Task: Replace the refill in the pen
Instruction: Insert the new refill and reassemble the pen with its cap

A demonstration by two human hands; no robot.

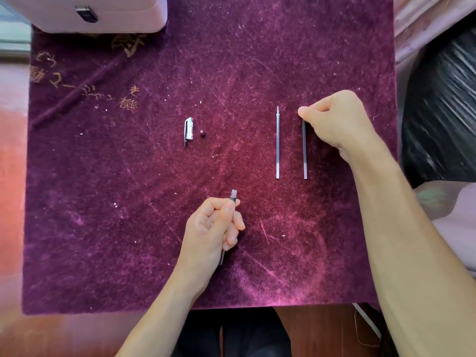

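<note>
Pen in pieces on a fuzzy purple velvet cloth point(103, 228).

The left hand point(213, 228) is curled shut around the slim pen barrel point(234, 195), its threaded clear end poking out past the thumb. The right hand point(334, 119) pinches the top of a thin dark refill point(304, 150) lying flat; a clear, needle-tipped refill point(277, 145) lies parallel just beside it. Further left rest the shiny clipped cap point(188, 131) and a tiny black tip piece point(202, 133).
</note>
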